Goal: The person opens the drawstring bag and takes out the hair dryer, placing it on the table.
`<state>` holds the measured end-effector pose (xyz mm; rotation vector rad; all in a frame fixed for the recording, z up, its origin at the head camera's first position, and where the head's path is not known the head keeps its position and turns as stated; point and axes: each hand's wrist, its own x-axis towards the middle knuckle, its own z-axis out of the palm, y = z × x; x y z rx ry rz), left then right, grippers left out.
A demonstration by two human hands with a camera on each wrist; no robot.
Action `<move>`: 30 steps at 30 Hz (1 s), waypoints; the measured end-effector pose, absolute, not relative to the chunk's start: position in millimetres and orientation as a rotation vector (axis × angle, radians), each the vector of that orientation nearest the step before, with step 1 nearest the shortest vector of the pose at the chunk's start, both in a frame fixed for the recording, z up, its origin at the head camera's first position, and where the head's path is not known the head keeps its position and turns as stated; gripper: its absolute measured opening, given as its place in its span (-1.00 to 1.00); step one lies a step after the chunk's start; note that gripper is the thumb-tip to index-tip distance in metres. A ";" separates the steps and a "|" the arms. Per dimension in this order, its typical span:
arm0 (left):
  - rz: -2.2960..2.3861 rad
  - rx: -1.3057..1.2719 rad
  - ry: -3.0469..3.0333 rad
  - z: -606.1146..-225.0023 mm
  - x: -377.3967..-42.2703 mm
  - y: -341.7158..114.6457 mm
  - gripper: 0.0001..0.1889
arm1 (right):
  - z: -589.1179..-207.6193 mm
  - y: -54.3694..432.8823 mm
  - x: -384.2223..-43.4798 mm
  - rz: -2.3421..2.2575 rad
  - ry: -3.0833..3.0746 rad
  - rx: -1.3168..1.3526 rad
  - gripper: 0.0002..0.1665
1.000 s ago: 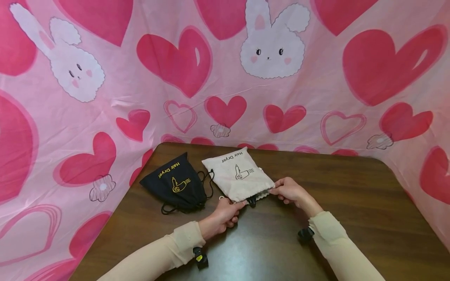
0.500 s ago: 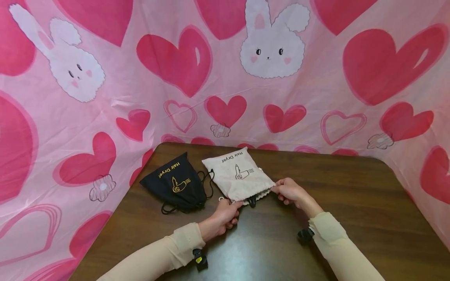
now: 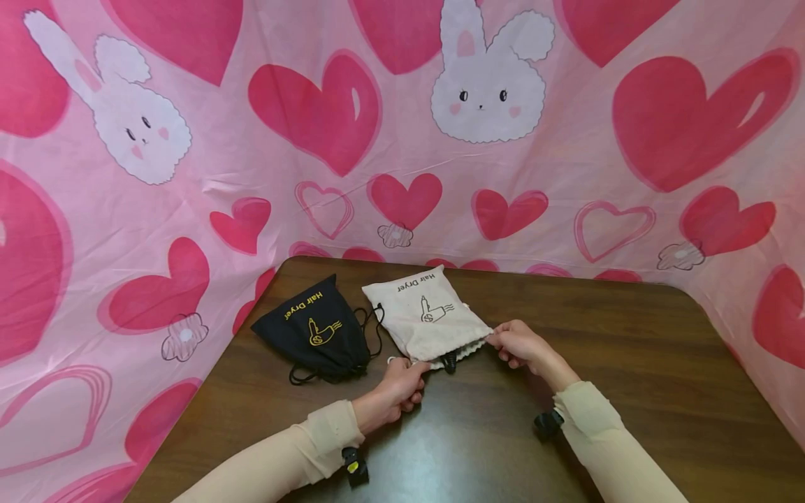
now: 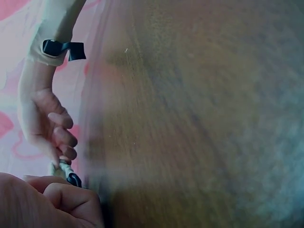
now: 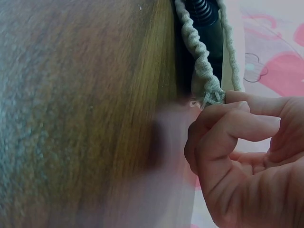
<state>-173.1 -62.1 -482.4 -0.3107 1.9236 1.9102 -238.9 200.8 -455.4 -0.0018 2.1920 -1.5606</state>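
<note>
A white cloth drawstring bag (image 3: 420,323), printed "Hair Dryer", lies flat with its mouth towards me. My left hand (image 3: 396,392) pinches the left side of that mouth, and my right hand (image 3: 523,346) pinches its right corner. Between the hands, a black ribbed cord end (image 3: 449,362) pokes out of the opening. In the right wrist view the ribbed black piece (image 5: 203,13) shows between the two ruffled edges; the rest of it is hidden inside the bag. Left of the white bag lies a black drawstring bag (image 3: 317,334) with yellow "Hair Dryer" print, its mouth gathered.
Both bags rest on a dark brown wooden table (image 3: 629,370). Loose black cords (image 3: 377,325) trail between the bags. A pink cloth (image 3: 402,154) with hearts and rabbits hangs behind the table and along its sides.
My left hand has drawn slightly to the left, stretching the mouth of the white bag a little wider. The right hand has barely moved, and the black bag lies as before.
</note>
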 end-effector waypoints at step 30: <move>1.903 -0.264 1.962 -479.7 -172.6 -63.6 -0.69 | -453.9 195.7 -237.4 -1.566 2.241 -0.007 -0.65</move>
